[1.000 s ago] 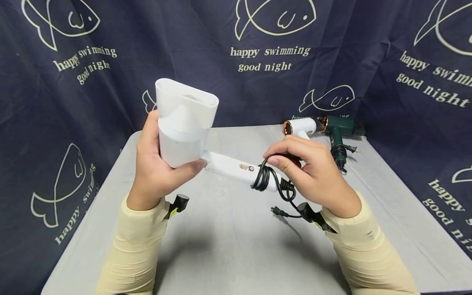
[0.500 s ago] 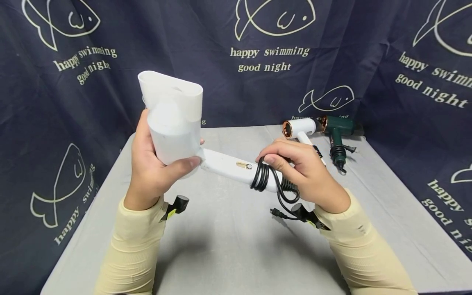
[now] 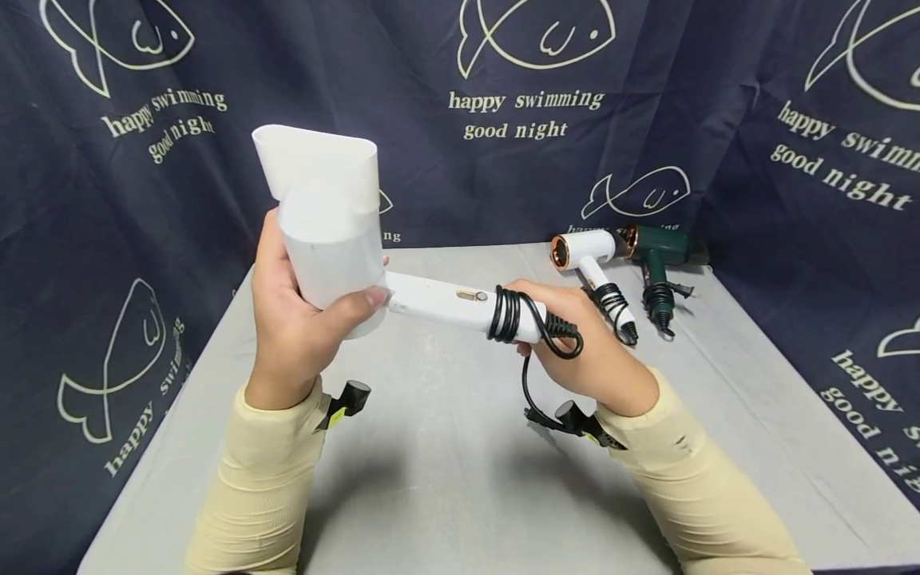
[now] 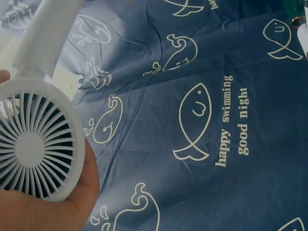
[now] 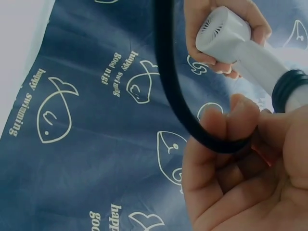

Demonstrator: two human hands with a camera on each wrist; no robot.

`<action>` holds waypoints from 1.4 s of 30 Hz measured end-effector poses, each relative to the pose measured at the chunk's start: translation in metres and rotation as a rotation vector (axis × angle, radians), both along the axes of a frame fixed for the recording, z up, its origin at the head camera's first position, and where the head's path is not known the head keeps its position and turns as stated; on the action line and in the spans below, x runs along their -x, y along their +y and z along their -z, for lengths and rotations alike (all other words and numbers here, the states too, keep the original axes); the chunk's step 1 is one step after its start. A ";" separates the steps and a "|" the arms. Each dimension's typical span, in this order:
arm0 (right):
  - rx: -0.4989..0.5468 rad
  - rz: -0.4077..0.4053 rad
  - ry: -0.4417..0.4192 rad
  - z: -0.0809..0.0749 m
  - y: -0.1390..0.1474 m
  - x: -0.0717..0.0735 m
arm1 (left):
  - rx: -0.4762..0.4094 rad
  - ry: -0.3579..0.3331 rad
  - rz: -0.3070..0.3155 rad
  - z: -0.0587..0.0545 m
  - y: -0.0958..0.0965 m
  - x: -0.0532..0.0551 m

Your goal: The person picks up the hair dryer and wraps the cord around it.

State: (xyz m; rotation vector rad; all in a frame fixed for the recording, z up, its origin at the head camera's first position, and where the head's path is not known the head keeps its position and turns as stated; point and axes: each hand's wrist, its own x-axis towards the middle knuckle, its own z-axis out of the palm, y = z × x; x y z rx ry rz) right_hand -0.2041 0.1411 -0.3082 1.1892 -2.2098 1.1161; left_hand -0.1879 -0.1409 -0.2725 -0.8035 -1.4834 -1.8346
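A white hair dryer with a wide flat nozzle is held in the air, nozzle up. My left hand grips its round body, thumb across the near side. The left wrist view shows its slotted rear grille. The handle points right, several turns of black power cord wound near its end. Behind that end is my right hand, its fingers mostly hidden in the head view. In the right wrist view, its curled fingers hold a hanging loop of the cord.
A white hair dryer with a copper rim and a dark green one lie at the back right of the grey-covered table, cords wound on their handles. A dark blue curtain with fish prints surrounds the table.
The hair dryer has moved left and slightly up, and its handle has become more level. My right hand has moved left, from pinching cord in front to behind the handle's end.
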 end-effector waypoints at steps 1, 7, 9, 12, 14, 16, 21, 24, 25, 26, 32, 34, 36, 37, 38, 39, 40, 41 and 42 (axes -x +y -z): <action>-0.001 0.008 0.000 0.000 -0.001 0.000 | -0.004 -0.004 -0.002 0.000 0.000 0.000; 0.067 -0.010 -0.091 0.004 -0.008 -0.003 | -0.010 -0.005 -0.023 0.001 0.001 0.002; 0.091 -0.047 -0.125 0.006 -0.012 -0.004 | -0.015 -0.004 -0.032 0.002 0.001 0.003; 0.105 -0.115 -0.125 0.008 -0.018 -0.006 | -0.023 0.002 -0.055 0.003 0.001 0.004; 0.102 -0.139 -0.098 0.008 -0.022 -0.006 | -0.024 0.007 -0.079 0.004 0.001 0.005; 0.102 -0.154 -0.080 0.008 -0.025 -0.006 | -0.024 0.012 -0.108 0.004 0.002 0.005; 0.053 -0.087 -0.096 0.010 -0.027 -0.009 | -0.021 0.013 -0.143 0.005 0.003 0.006; -0.007 -0.001 -0.112 0.012 -0.027 -0.011 | -0.014 0.007 -0.153 0.006 0.004 0.006; -0.023 0.023 -0.116 0.012 -0.027 -0.012 | -0.015 0.002 -0.158 0.007 0.004 0.007; -0.039 0.041 -0.123 0.013 -0.028 -0.013 | -0.017 -0.003 -0.163 0.007 0.005 0.007; -0.105 0.054 -0.166 0.012 -0.032 -0.015 | -0.026 -0.002 -0.243 0.007 0.004 0.008; -0.139 0.069 -0.148 0.012 -0.032 -0.016 | -0.024 0.007 -0.260 0.005 0.004 0.007; -0.162 0.077 -0.121 0.013 -0.031 -0.017 | -0.026 0.012 -0.263 0.003 0.005 0.004; -0.169 0.078 -0.110 0.013 -0.031 -0.018 | -0.028 0.016 -0.264 0.001 0.006 0.003; -0.174 0.076 -0.102 0.013 -0.032 -0.019 | -0.030 0.021 -0.265 0.000 0.007 0.002; -0.176 0.072 -0.096 0.013 -0.032 -0.020 | -0.034 0.024 -0.264 -0.001 0.008 0.001; -0.179 0.069 -0.091 0.013 -0.032 -0.021 | -0.038 0.029 -0.265 -0.002 0.008 0.000; -0.181 0.067 -0.089 0.013 -0.032 -0.021 | -0.041 0.031 -0.266 -0.002 0.008 0.000; -0.182 0.065 -0.090 0.013 -0.032 -0.021 | -0.044 0.033 -0.266 -0.002 0.008 0.000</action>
